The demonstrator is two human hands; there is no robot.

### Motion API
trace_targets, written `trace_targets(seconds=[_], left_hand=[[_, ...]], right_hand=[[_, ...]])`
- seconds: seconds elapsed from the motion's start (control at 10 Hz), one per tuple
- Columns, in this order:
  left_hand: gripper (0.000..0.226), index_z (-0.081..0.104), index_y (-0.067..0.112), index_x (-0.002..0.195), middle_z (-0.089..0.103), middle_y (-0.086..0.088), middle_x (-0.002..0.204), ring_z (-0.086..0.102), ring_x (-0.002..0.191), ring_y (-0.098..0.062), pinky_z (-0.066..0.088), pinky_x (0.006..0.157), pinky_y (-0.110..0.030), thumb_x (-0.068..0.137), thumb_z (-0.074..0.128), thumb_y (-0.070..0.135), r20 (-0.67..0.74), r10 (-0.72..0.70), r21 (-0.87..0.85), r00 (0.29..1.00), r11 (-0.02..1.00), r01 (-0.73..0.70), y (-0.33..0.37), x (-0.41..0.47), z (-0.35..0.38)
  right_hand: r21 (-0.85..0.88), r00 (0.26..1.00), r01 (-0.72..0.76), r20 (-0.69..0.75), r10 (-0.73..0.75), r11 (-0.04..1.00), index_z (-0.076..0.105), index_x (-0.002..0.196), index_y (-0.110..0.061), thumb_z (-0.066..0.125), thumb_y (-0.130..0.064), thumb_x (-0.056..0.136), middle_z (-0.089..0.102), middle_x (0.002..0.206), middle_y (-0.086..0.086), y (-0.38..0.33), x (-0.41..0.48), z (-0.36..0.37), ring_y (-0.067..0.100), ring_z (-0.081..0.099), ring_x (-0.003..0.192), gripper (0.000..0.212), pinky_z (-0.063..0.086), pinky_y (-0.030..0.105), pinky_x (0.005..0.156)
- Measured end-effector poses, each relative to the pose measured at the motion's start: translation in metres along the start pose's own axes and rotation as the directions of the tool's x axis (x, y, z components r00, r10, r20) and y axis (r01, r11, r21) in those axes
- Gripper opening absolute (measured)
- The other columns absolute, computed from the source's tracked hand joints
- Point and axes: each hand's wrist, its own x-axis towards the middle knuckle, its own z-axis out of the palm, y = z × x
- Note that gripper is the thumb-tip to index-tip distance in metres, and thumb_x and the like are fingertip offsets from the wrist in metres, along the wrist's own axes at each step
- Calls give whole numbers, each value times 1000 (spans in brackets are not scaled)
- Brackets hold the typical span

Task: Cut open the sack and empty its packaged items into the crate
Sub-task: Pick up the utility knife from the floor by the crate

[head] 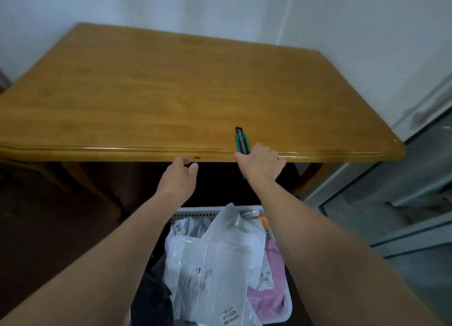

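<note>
1. Our right hand (260,165) is closed around a green utility knife (241,141); the fingers wrap its handle at the table's near edge, the front end lies over the wood, and the tail pokes out below the hand. We cannot tell whether the blade is extended.
2. Our left hand (179,176) holds nothing: fingers loosely curled and a little apart, thumb near the underside of the table edge, just left of the right hand.
3. Below our forearms sits the white crate (195,211), already heaped with packaged items (210,259) in clear and white plastic bags, with a pink fabric piece (274,298) at the right and something dark at the left. No intact sack is visible; one tall crumpled clear bag stands up among the packets, but we cannot tell if it is the sack.
4. We judge the emptying largely done, with the knife being put on the wooden table (171,93).
5. What could go wrong: set this close to the rim, the knife could tip off into the crate and slit the packets, or nick the empty hand beside it if the blade is out.
6. Around us: a white wall behind, a glass door frame (381,178) at the right, dark floor. Nothing lies on the tabletop to obstruct pushing the knife further in.
</note>
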Motion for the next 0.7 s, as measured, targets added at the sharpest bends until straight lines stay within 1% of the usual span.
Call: trace_targets(seconds=[0.1,0.2,0.3,0.4,0.5,0.6,0.7], left_hand=[[44,34,15,141,48,-6,138,51,117,-24,38,82,-30,100,35,33,-3,-21,-26,1000,999,21,2,24,1],[43,33,17,140,48,-5,138,52,118,-24,38,78,-30,100,36,33,-28,-26,-25,999,999,25,2,45,0],[43,34,16,140,49,-5,137,52,116,-23,38,78,-29,100,36,32,-47,-19,-41,999,999,17,3,58,-4],[43,34,15,140,49,-4,136,51,116,-23,38,80,-29,100,37,32,-62,1,-28,998,1000,-2,-1,69,-8],[44,34,15,140,49,-4,137,51,116,-22,37,79,-29,100,37,31,-67,-2,-25,998,1000,1,-4,78,-13],[44,33,15,141,48,-4,139,51,116,-23,36,78,-28,100,37,31,-65,-26,-30,998,999,24,-5,84,-15],[44,33,15,141,48,-5,138,52,114,-23,37,77,-29,100,37,31,-79,-38,-36,996,999,35,-4,84,-19]], right_hand=[[-25,998,52,22,-51,998,58,91,-17,51,-49,76,63,97,4,-25,31,13,25,54,98,36,32,38,81],[-59,996,84,20,-83,995,57,87,-19,51,-48,77,63,97,3,-44,53,24,23,53,97,32,29,38,78],[-65,996,84,32,-82,994,61,98,-18,51,-49,78,63,101,3,-57,70,33,23,53,100,39,29,37,78],[-75,996,82,30,-80,994,62,101,-18,51,-49,79,63,104,3,-66,82,41,23,53,102,40,30,38,81],[-85,997,81,12,-80,993,61,103,-17,51,-47,79,63,106,4,-73,88,45,23,53,103,40,30,38,82],[-80,997,73,6,-73,994,60,106,-16,51,-49,81,62,109,4,-78,92,47,23,53,104,42,31,38,83],[-71,996,73,56,-69,995,57,114,-15,43,-61,84,59,116,5,-78,89,41,24,50,110,57,32,39,88]])
